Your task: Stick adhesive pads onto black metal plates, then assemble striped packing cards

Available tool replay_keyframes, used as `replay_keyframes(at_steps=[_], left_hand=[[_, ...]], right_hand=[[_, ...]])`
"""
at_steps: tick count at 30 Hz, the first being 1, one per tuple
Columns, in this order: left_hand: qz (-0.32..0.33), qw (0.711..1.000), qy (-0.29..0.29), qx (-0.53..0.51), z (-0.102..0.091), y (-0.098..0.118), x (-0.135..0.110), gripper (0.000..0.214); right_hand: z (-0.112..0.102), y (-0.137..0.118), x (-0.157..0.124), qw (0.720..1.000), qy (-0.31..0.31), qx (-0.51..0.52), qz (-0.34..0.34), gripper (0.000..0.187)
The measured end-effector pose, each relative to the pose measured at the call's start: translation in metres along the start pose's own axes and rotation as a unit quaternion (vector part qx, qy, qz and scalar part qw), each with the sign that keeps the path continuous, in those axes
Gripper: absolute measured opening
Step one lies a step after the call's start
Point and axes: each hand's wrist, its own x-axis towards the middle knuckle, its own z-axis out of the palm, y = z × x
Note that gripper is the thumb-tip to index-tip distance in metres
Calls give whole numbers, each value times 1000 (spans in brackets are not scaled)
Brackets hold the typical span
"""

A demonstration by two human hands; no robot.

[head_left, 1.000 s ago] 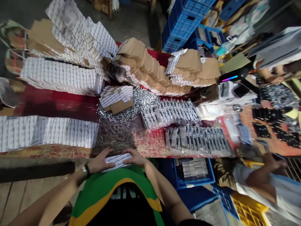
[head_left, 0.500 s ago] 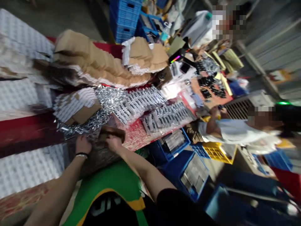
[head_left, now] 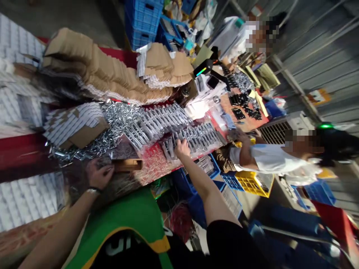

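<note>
My left hand [head_left: 98, 175] rests on the table near its front edge, fingers curled on the end of a small brown cardboard box [head_left: 126, 164]. My right hand [head_left: 182, 148] is stretched out to the right and lies on a row of clear packets with dark parts [head_left: 196, 137]; its fingers are bent down onto them. A heap of shiny metal clips [head_left: 112, 127] lies just beyond the box. A fanned stack of white striped cards with a brown backing [head_left: 75, 125] sits beside the clips.
Rows of folded brown cartons [head_left: 95, 71] line the back of the table. White printed sheets [head_left: 25, 194] cover the left. Blue crates [head_left: 140, 18] stand behind, and blue and yellow bins [head_left: 252, 183] below right. Another person in a white shirt [head_left: 269, 158] works at the right.
My right hand left the box and reached right onto the packets. The white card I held a second ago is gone from my hands. The view swung right.
</note>
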Motion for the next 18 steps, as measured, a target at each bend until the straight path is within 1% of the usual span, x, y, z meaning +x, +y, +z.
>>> replay_keyframes(at_steps=[1, 3, 4, 5, 6, 7, 8, 10, 11, 12, 13, 14, 15, 16, 17, 18], left_hand=[[27, 999, -25, 7, 8, 9, 7, 36], [69, 990, -119, -4, 22, 13, 22, 47], [86, 983, -163, -19, 28, 10, 28, 52], [99, 975, -195, -36, 32, 4, 32, 53], [109, 970, -212, -53, 34, -4, 32, 51], [115, 968, -215, -65, 34, -14, 28, 49], [117, 968, -210, -71, 34, -23, 22, 47], [106, 973, -193, -73, 30, -44, 3, 46], [97, 976, -180, -73, 29, -53, -7, 47], [88, 979, -168, -73, 28, -62, -18, 48], [79, 982, -156, -74, 27, -70, -26, 50], [72, 983, -147, -76, 28, -75, -34, 52], [67, 984, -142, -81, 30, -78, -39, 53], [64, 984, -140, -89, 32, -79, -42, 53], [63, 983, -141, -97, 34, -78, -43, 53], [63, 982, -142, -104, 37, -77, -43, 52]], right_hand=[[3, -2, 1, 1000, -29, -3, -9, 50], [5, -8, 3, 997, -78, -5, 11, 70], [5, -10, 6, 995, -94, -2, 26, 82], [4, -12, 8, 994, -104, 7, 41, 94], [2, -13, 11, 993, -107, 17, 49, 103], [1, -14, 13, 993, -107, 25, 51, 108], [0, -14, 14, 993, -105, 29, 49, 106], [0, -18, 9, 993, -95, 31, 57, 89], [3, -22, 2, 993, -86, 44, 63, 79], [8, -29, -9, 992, -74, 80, 61, 72], [15, -39, -23, 987, -62, 140, 43, 67], [25, -54, -41, 975, -58, 215, 3, 65], [36, -72, -61, 952, -54, 297, -57, 64], [48, -94, -81, 919, -72, 365, -134, 65], [61, -118, -102, 888, -98, 393, -220, 68], [72, -142, -120, 868, -104, 382, -299, 67]])
